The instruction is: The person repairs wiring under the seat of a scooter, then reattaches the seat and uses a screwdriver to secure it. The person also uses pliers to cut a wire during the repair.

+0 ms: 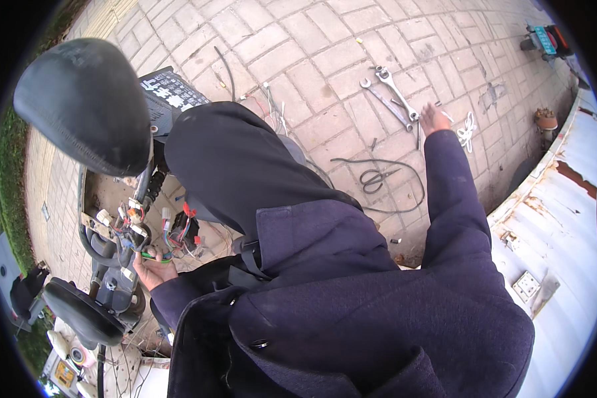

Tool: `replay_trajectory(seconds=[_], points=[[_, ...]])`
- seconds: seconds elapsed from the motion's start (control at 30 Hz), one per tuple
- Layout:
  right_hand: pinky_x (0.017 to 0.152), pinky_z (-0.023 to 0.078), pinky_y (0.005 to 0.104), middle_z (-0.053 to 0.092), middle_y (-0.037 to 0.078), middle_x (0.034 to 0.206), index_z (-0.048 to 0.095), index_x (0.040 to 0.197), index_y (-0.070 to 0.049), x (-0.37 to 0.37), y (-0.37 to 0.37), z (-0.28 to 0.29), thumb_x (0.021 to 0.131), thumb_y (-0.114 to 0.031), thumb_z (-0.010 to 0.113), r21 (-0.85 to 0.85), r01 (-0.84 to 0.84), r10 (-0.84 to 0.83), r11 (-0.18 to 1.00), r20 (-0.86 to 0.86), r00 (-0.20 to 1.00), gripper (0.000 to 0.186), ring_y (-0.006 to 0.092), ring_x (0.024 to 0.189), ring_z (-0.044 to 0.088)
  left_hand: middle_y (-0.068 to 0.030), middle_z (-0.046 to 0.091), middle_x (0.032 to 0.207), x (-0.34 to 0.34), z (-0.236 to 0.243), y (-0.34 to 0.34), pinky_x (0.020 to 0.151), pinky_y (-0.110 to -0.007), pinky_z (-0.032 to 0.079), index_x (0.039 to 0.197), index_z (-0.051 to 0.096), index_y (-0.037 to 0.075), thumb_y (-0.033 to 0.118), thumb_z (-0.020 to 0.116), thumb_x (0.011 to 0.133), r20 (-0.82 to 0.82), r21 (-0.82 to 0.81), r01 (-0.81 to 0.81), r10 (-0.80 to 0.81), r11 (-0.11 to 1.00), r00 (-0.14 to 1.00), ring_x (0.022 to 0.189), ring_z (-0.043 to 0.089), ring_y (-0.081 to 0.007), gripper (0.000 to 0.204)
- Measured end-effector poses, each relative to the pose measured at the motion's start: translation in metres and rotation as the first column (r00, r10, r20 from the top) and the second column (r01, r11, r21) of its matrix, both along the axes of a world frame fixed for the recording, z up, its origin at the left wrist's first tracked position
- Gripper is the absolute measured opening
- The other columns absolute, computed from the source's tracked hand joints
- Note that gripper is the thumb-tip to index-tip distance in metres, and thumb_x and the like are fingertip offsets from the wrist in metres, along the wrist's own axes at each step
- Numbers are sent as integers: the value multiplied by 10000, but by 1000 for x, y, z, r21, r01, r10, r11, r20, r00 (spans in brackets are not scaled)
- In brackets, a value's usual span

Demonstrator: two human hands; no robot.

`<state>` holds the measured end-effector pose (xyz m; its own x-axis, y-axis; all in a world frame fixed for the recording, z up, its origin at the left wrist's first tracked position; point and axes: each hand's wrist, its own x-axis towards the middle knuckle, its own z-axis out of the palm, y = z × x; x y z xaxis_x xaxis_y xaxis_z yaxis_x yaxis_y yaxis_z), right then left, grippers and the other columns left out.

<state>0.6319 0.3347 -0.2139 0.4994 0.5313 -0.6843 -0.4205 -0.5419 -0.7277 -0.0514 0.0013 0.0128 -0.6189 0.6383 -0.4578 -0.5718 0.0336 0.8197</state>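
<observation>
My left hand (154, 270) is at the lower left, its fingers closed around a green wire (148, 257). The wire is part of a bundle of coloured wires with white connectors (136, 229) on an opened-up vehicle frame. A red connector (189, 210) and more loose wires hang just beside it. On the right, my right hand (435, 121) reaches low over the brick paving, fingers stretched out and apart. It is next to a combination wrench (400, 94) and a second wrench (386, 105). Anything under its palm is hidden.
Black-handled scissors (373, 180) and a black cable (419, 182) lie on the paving. White cord (467, 132) is beyond my right hand. A black seat (83, 106) stands at upper left, another black seat (83, 310) below it. A rusty white metal panel (544, 232) borders the right.
</observation>
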Motion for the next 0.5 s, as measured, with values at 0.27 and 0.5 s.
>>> replay_trajectory(seconds=[0.27,0.5], points=[[576,520,363,691,119,805,649,991,-16,-8,-268,-194,969,-252,618,-529,-318,310,787,-107,945,239,250,684,671,-56,552,848,5,8,12,756,-354,431,1111,568,100,287,617,906,51,-59,-31,34,998,998,741,503,-177,282],[716,522,350,629,168,1008,636,1042,-35,-52,-267,-244,950,-477,611,-732,-517,885,444,267,382,452,260,766,657,-101,665,1029,4,3,0,747,-376,508,1107,592,101,317,632,915,-38,-199,-250,247,948,968,865,611,-231,292]])
